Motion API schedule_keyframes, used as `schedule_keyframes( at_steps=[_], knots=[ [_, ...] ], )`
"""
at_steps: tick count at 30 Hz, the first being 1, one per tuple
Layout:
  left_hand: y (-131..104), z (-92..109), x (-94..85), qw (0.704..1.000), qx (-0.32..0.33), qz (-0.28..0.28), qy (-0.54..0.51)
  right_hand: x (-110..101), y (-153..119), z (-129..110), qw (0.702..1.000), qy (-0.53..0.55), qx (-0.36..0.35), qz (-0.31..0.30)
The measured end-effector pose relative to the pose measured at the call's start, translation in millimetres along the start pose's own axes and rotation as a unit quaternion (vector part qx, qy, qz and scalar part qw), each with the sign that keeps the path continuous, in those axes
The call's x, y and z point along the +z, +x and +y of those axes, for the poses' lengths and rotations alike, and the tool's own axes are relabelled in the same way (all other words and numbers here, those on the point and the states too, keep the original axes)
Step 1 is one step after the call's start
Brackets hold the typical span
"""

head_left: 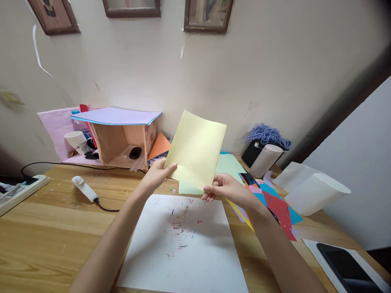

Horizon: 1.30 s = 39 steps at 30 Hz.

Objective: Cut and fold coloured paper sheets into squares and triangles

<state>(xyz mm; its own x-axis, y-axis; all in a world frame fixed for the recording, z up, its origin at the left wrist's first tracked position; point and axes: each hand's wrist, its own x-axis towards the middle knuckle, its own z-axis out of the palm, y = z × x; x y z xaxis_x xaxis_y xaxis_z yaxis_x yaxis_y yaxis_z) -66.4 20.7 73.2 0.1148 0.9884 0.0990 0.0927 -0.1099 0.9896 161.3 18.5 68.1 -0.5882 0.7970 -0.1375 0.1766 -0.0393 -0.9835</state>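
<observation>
A sheet of pale yellow paper point(197, 148) is held up, slightly tilted, above the desk. My left hand point(157, 175) is closed on its lower left edge, thumb in front. My right hand point(227, 189) pinches its lower right corner. Below lies a large white sheet point(183, 264) with small marks or specks of many colours in its upper middle. Behind the yellow paper, a pale green sheet point(230, 167) rests on the desk, partly hidden.
At the back left stands a pink box shelf point(113, 142) with a black mouse point(135, 153) and paper cups point(76, 141). Coloured paper scraps point(277, 207), rolled white paper point(317, 195) and a black phone point(351, 266) lie right. A power strip point(26, 193) sits left.
</observation>
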Motion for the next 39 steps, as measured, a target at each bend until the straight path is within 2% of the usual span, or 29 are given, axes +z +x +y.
schedule_keyframes(
  at_steps=[8, 10, 14, 20, 25, 26, 28, 30, 32, 34, 35, 37, 39],
  knots=[
    [0.6, 1.6, -2.7, 0.999, -0.002, 0.011, 0.041, 6.1, 7.6, 11.4, 0.997, 0.062, 0.033, -0.031],
    [1.2, -0.4, -6.2, 0.999, -0.011, -0.016, 0.045, 5.7, 8.3, 11.2, 0.998, 0.046, 0.022, -0.029],
    [2.1, -3.1, -16.3, 0.995, -0.036, -0.074, 0.047, 1.5, 12.1, 14.5, 1.0, 0.01, 0.006, 0.025],
    [0.2, 0.4, -24.8, 0.996, -0.048, -0.064, 0.048, 2.1, 18.4, 20.9, 0.999, -0.029, -0.007, 0.031],
    [-2.4, 4.9, -30.3, 0.989, -0.063, -0.118, 0.065, 3.3, 19.9, 21.8, 0.998, -0.011, -0.04, 0.051],
    [-1.4, 4.5, -31.0, 0.989, -0.068, -0.112, 0.061, 3.6, 20.7, 22.1, 0.997, -0.002, -0.038, 0.06],
    [2.6, 1.5, -30.0, 0.995, -0.076, -0.059, 0.04, 4.7, 22.9, 22.7, 0.994, 0.016, -0.045, 0.099],
    [7.9, -3.7, -23.2, 0.997, -0.078, 0.023, -0.003, 7.1, 25.3, 23.1, 0.983, 0.03, -0.067, 0.169],
    [11.5, -9.5, -8.8, 0.992, -0.08, 0.075, -0.062, 10.7, 27.0, 23.6, 0.965, 0.037, -0.094, 0.241],
    [11.1, -14.1, 11.6, 0.99, -0.09, 0.046, -0.101, 15.4, 27.5, 24.3, 0.948, 0.04, -0.12, 0.291],
    [9.1, -15.6, 22.6, 0.99, -0.1, 0.007, -0.101, 18.0, 27.3, 24.7, 0.943, 0.04, -0.132, 0.303],
    [2.9, -17.0, 42.5, 0.993, -0.078, -0.033, -0.079, 23.1, 26.2, 25.5, 0.939, 0.036, -0.15, 0.307],
    [-3.7, -16.5, 56.0, 0.998, -0.034, -0.043, -0.044, 26.9, 24.8, 25.6, 0.941, 0.026, -0.161, 0.295]
  ],
)
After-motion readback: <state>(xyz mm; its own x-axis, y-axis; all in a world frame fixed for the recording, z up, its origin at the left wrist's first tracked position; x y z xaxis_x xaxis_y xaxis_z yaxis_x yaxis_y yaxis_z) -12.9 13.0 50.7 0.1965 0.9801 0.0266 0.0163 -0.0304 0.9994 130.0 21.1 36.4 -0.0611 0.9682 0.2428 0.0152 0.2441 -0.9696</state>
